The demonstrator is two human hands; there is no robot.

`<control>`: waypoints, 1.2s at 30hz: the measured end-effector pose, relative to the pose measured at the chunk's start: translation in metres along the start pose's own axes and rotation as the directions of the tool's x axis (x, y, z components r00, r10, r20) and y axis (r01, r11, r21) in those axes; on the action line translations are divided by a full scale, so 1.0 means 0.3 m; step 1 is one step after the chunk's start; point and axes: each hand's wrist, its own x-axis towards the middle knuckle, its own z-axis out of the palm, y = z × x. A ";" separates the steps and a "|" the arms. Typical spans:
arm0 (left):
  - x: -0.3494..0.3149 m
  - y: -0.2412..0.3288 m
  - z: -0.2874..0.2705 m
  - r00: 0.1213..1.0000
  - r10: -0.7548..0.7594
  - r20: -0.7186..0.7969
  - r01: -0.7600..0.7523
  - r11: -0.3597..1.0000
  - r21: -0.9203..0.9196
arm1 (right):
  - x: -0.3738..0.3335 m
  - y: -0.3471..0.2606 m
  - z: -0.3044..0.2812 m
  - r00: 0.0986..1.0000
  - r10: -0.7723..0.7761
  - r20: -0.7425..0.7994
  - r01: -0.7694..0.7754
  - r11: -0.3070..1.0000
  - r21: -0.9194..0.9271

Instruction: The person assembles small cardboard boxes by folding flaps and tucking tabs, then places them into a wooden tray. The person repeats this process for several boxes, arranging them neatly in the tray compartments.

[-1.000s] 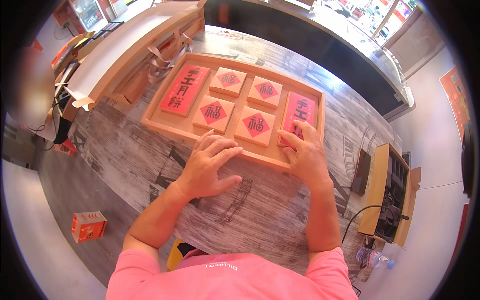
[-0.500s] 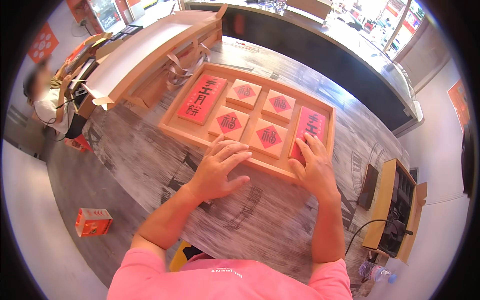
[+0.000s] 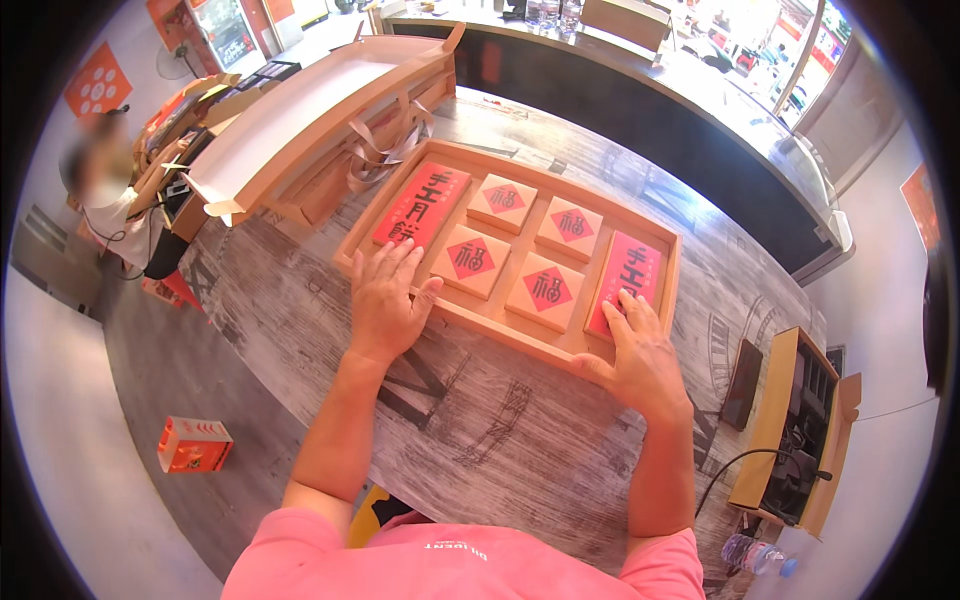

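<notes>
Resting under both hands' fingers (image 3: 400, 262): gift box (image 3: 505, 330).

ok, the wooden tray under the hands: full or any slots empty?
Full. The wooden tray shows two long red boxes at its ends and four square tan boxes between them, no bare slot visible.

Flat wooden tray (image 3: 455, 322), 6 red-labelled boxes (image 3: 548, 290)

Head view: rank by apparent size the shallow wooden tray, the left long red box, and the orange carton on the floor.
1. Shallow wooden tray
2. Left long red box
3. Orange carton, though it lies farther from the camera, so its true size is unsure.
</notes>
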 end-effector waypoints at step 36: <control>0.277 -0.173 -0.447 0.972 0.154 -0.176 -0.094 0.947 0.306 | 0.041 -0.048 0.158 0.979 0.050 -0.200 -0.046 0.999 0.024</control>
